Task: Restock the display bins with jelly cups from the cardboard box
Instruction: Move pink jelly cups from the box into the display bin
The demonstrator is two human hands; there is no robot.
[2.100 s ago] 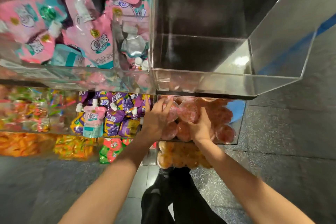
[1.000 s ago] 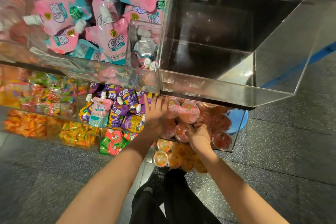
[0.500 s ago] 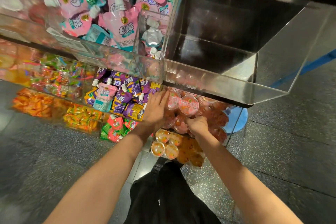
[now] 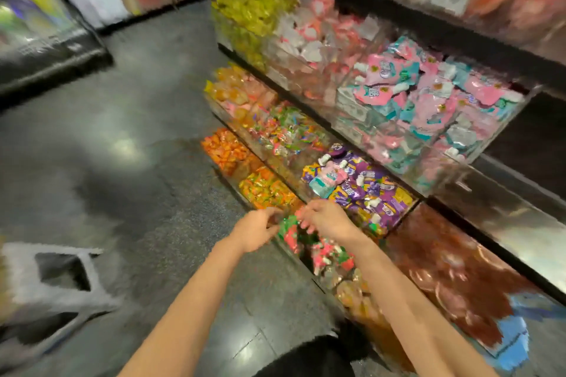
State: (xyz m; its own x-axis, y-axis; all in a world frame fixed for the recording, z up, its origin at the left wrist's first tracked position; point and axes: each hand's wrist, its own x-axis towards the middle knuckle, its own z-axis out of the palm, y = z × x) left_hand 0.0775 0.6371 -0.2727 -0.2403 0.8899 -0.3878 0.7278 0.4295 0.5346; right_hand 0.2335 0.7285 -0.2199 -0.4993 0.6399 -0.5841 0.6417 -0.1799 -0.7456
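Note:
The view is heavily motion-blurred. My left hand (image 4: 254,231) and my right hand (image 4: 326,217) hover close together over the low bin of red and green packets (image 4: 329,254), fingers curled toward a green and red packet (image 4: 288,228) between them. Whether either hand grips it is lost in the blur. The bin of red jelly cups (image 4: 453,278) now lies to the right of my right forearm, and the orange jelly cups (image 4: 356,294) sit in the bin below it. No cardboard box is in view.
Tiered clear bins run along the right: purple pouches (image 4: 364,190), pink and teal pouches (image 4: 428,95), orange snacks (image 4: 226,148), yellow packets (image 4: 251,6). A grey plastic stool (image 4: 49,281) stands on the dark floor at left. Another shelf (image 4: 39,40) lines the far left.
My head has swung left, so the aisle floor and stool show. Both hands left the red jelly cup bin and moved left to the red and green packet bin.

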